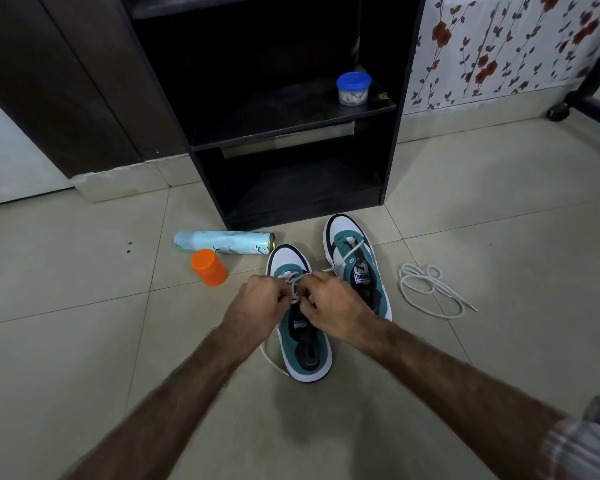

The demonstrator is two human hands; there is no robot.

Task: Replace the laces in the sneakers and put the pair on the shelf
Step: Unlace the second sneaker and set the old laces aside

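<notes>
Two green-and-white sneakers stand on the tiled floor in front of a black shelf unit point(291, 133). The near sneaker point(303, 355) has a white lace point(293, 284) partly threaded through its eyelets. My left hand point(257, 299) and my right hand point(333, 306) meet over its tongue, each pinching that lace. One lace end trails on the floor left of the shoe. The far sneaker point(355, 258) sits to the right with a loose lace across its top. A spare white lace point(430, 289) lies coiled on the floor further right.
A pale blue spray can point(222, 241) lies on its side left of the shoes, with an orange-lidded jar point(208, 267) beside it. A blue-lidded tub point(353, 88) stands on the middle shelf. A floral cloth point(499, 46) hangs at right; a dark wooden panel point(66, 81) stands at left.
</notes>
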